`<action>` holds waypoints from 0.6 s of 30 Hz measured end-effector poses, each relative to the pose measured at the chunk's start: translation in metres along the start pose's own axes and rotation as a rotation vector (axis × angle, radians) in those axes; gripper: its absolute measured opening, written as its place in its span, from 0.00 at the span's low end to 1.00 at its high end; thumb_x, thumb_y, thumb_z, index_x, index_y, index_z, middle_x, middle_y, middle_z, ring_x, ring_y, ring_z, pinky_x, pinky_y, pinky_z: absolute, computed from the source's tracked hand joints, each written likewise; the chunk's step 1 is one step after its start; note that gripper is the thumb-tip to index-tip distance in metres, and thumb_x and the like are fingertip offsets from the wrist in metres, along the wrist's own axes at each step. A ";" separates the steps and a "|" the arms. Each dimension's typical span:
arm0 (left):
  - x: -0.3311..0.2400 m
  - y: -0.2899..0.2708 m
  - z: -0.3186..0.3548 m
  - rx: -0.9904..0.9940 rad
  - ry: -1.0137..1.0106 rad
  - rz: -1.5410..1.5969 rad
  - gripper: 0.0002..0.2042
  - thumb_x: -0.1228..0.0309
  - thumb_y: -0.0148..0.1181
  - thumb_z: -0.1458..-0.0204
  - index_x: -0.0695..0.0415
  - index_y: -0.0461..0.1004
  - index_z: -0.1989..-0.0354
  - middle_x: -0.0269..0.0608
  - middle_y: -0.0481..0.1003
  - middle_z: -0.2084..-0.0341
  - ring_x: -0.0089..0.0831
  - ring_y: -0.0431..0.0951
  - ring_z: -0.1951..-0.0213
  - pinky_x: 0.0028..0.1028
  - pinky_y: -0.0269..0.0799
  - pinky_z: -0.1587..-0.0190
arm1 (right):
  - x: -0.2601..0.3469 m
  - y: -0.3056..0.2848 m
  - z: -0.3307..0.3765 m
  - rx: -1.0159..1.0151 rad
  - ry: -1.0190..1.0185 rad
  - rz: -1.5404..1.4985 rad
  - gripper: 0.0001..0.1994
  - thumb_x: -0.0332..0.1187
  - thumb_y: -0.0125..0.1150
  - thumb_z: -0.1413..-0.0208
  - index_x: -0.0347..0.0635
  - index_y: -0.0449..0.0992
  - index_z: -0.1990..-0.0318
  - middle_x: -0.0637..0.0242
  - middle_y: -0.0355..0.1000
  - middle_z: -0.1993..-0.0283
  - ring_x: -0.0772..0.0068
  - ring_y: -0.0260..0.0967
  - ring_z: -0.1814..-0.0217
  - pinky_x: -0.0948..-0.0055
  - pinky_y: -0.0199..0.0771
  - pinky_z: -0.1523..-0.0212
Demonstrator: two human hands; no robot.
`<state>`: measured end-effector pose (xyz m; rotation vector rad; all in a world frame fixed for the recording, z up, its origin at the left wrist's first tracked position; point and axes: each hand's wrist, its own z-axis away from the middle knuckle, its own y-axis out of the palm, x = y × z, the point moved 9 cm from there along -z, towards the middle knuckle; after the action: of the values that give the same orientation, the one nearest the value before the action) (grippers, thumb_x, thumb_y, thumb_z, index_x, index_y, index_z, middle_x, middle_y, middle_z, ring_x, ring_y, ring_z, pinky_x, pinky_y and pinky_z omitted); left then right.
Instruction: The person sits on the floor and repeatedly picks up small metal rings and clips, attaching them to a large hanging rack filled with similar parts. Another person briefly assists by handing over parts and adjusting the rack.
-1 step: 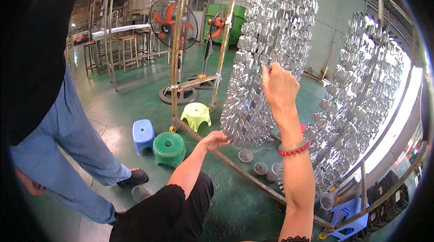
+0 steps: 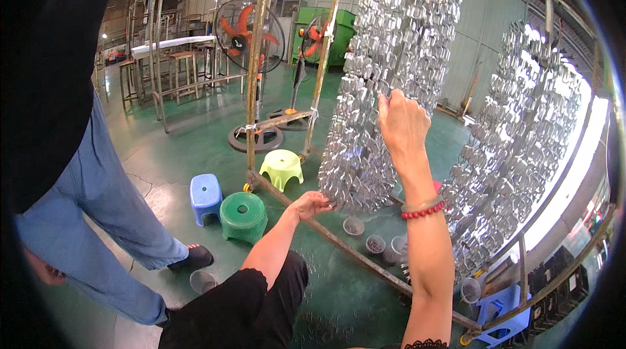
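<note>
Where right grip (image 2: 404, 124) is, metal cluster (image 2: 394, 55) hangs behind.

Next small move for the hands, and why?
I'd probably pinch one piece at the lower left edge of the hanging bundle of shiny metal pieces with the left hand: its fingertips are right at that edge, while the right hand is higher, curled in front of the same bundle. Whether either grips a piece isn't clear.
</note>
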<state>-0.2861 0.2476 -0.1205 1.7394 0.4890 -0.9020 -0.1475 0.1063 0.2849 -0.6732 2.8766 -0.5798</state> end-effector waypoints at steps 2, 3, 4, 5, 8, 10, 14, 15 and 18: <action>0.005 0.001 -0.001 0.028 -0.013 0.012 0.12 0.79 0.56 0.49 0.67 0.70 0.56 0.45 0.74 0.57 0.37 0.76 0.54 0.31 0.73 0.49 | -0.001 0.010 -0.010 0.013 0.021 0.069 0.14 0.41 0.54 0.45 0.38 0.73 0.74 0.54 0.74 0.77 0.51 0.75 0.72 0.58 0.74 0.72; 0.006 0.001 -0.003 0.041 -0.018 0.018 0.14 0.78 0.56 0.49 0.67 0.69 0.54 0.46 0.73 0.56 0.38 0.75 0.54 0.30 0.73 0.49 | -0.002 0.014 -0.014 0.012 0.030 0.081 0.14 0.40 0.54 0.45 0.38 0.73 0.74 0.54 0.74 0.77 0.51 0.75 0.72 0.58 0.74 0.71; 0.008 0.003 -0.005 0.059 -0.022 0.015 0.13 0.79 0.55 0.49 0.68 0.69 0.54 0.46 0.73 0.56 0.39 0.75 0.53 0.30 0.73 0.49 | -0.003 0.016 -0.019 0.011 0.038 0.095 0.14 0.40 0.54 0.45 0.38 0.74 0.74 0.53 0.74 0.77 0.51 0.75 0.71 0.58 0.75 0.71; 0.009 -0.001 -0.005 0.057 -0.030 0.025 0.13 0.79 0.55 0.49 0.68 0.68 0.54 0.46 0.73 0.56 0.40 0.75 0.53 0.30 0.73 0.49 | -0.002 0.018 -0.021 0.009 0.050 0.087 0.14 0.40 0.54 0.45 0.37 0.74 0.74 0.52 0.74 0.76 0.50 0.75 0.71 0.57 0.75 0.70; 0.015 -0.007 -0.008 0.057 -0.044 0.055 0.13 0.80 0.55 0.49 0.68 0.69 0.55 0.47 0.73 0.56 0.40 0.75 0.53 0.31 0.73 0.49 | -0.001 0.021 -0.027 0.008 0.083 0.078 0.14 0.38 0.52 0.45 0.37 0.76 0.75 0.50 0.74 0.75 0.48 0.75 0.69 0.56 0.75 0.68; 0.018 -0.011 -0.010 0.061 -0.040 0.071 0.11 0.80 0.55 0.49 0.68 0.71 0.58 0.48 0.74 0.57 0.40 0.75 0.53 0.33 0.73 0.48 | 0.000 0.021 -0.031 0.018 0.102 0.085 0.13 0.36 0.51 0.46 0.36 0.76 0.75 0.50 0.74 0.74 0.47 0.75 0.68 0.55 0.75 0.67; 0.017 0.002 -0.008 0.058 -0.040 0.093 0.11 0.81 0.56 0.50 0.69 0.71 0.58 0.49 0.74 0.58 0.42 0.75 0.53 0.34 0.74 0.49 | -0.007 0.024 -0.032 0.016 0.147 0.069 0.11 0.32 0.51 0.49 0.36 0.76 0.76 0.48 0.74 0.73 0.45 0.74 0.67 0.54 0.74 0.66; 0.016 0.006 -0.008 0.055 -0.040 0.095 0.11 0.81 0.56 0.50 0.69 0.71 0.58 0.49 0.74 0.58 0.43 0.75 0.53 0.34 0.74 0.49 | -0.008 0.026 -0.031 0.003 0.147 0.074 0.11 0.32 0.51 0.50 0.36 0.76 0.76 0.48 0.74 0.73 0.45 0.74 0.67 0.54 0.74 0.66; 0.016 0.006 -0.006 0.051 -0.044 0.094 0.12 0.81 0.55 0.50 0.69 0.70 0.56 0.50 0.74 0.57 0.43 0.75 0.53 0.33 0.74 0.49 | -0.005 0.027 -0.032 0.008 0.130 0.069 0.10 0.30 0.52 0.51 0.36 0.76 0.77 0.48 0.74 0.73 0.45 0.74 0.67 0.53 0.74 0.67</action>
<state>-0.2696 0.2488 -0.1280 1.7700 0.3558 -0.8906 -0.1607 0.1416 0.3037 -0.5518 3.0015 -0.6484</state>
